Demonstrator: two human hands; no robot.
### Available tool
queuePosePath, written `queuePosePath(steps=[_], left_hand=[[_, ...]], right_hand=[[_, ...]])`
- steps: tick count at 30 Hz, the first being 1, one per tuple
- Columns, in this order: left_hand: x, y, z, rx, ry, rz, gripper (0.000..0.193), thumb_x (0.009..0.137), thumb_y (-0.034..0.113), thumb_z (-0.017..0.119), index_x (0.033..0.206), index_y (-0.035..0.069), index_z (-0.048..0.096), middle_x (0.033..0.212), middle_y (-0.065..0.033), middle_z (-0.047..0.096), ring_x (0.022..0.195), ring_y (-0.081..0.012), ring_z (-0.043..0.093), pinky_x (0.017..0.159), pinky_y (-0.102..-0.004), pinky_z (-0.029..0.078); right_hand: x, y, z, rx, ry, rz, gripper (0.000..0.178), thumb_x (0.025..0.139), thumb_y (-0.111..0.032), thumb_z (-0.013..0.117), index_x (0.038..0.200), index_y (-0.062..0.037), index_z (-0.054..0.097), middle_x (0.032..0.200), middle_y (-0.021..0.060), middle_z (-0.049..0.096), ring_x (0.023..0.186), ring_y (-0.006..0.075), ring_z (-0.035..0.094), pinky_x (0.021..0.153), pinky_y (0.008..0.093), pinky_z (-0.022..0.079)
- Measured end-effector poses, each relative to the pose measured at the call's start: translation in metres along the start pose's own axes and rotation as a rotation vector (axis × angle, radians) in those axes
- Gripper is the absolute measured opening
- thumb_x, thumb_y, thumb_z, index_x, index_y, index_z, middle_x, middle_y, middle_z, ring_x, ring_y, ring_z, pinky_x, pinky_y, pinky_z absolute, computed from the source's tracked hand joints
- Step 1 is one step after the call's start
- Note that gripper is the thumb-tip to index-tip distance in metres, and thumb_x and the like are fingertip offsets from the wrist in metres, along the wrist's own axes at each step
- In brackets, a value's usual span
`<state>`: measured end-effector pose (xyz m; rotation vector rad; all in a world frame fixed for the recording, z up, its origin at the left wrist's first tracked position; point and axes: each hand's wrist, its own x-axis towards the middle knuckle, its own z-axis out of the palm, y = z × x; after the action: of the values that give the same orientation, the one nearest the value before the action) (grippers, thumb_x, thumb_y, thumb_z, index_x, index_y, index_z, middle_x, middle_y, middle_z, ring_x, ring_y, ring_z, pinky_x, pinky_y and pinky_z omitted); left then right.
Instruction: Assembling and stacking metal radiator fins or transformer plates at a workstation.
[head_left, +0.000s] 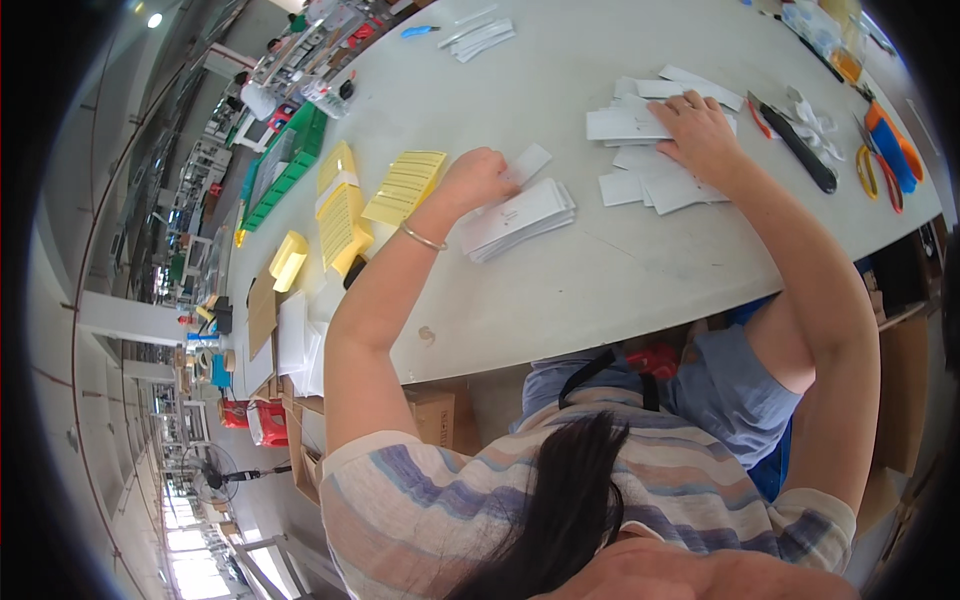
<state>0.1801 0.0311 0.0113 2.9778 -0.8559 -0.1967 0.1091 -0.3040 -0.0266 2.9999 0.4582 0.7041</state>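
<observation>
My left hand [478, 180] is closed, with a white paper slip [530, 165] sticking out past its fingers. Just below that hand lies a neat stack of white slips [520, 218] with small print on top. My right hand [698, 142] rests with fingers spread on a loose pile of white slips [622, 124] at the right. More slips [682, 190] fan out beneath its wrist. What lies under the right palm is hidden.
Yellow printed sheets [405, 187] and a banded yellow bundle [343, 222] lie left, near a green tray [290, 165]. A black-handled cutter [795, 145], scissors [880, 175] and a blue-orange holder [893, 145] stand right. More white strips [482, 40] lie at the far side.
</observation>
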Motion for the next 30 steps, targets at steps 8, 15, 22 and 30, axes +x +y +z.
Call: queuePosePath(steps=[8, 15, 22, 30], left_hand=[[0.013, -0.009, 0.001, 0.000, -0.083, 0.043, 0.051, 0.065, 0.035, 0.072, 0.101, 0.001, 0.062, 0.096, -0.0195, 0.063, 0.093, -0.0334, 0.061, 0.083, -0.0398, 0.049], [-0.002, -0.007, -0.002, -0.131, 0.031, 0.056, 0.031, 0.080, 0.018, 0.061, 0.104, 0.003, 0.051, 0.088, -0.0153, 0.059, 0.084, -0.0302, 0.059, 0.073, -0.0402, 0.047], [0.002, -0.046, 0.009, -0.245, 0.196, 0.115, 0.019, 0.083, 0.011, 0.056, 0.099, 0.001, 0.058, 0.080, -0.0116, 0.056, 0.076, -0.0251, 0.056, 0.070, -0.0378, 0.046], [0.001, -0.042, -0.007, -0.446, 0.273, 0.025, 0.019, 0.088, 0.014, 0.052, 0.099, 0.002, 0.060, 0.092, -0.0127, 0.064, 0.086, -0.0250, 0.060, 0.076, -0.0349, 0.048]], right_hand=[[-0.004, -0.002, -0.011, 0.056, -0.081, 0.061, 0.053, 0.080, -0.026, 0.070, 0.126, -0.0107, 0.050, 0.117, 0.0081, 0.057, 0.112, 0.0262, 0.050, 0.095, 0.0417, 0.040], [-0.002, -0.005, -0.013, 0.083, -0.130, 0.075, 0.058, 0.077, -0.022, 0.072, 0.129, -0.0107, 0.049, 0.117, 0.0087, 0.056, 0.111, 0.0281, 0.050, 0.095, 0.0421, 0.039], [-0.001, -0.003, -0.008, 0.070, -0.131, 0.076, 0.062, 0.076, -0.022, 0.074, 0.131, -0.0120, 0.047, 0.116, 0.0095, 0.057, 0.109, 0.0274, 0.051, 0.093, 0.0421, 0.040], [0.002, -0.002, -0.013, 0.078, -0.126, 0.095, 0.064, 0.075, -0.023, 0.074, 0.131, -0.0112, 0.046, 0.111, 0.0125, 0.057, 0.108, 0.0288, 0.052, 0.092, 0.0409, 0.041]])
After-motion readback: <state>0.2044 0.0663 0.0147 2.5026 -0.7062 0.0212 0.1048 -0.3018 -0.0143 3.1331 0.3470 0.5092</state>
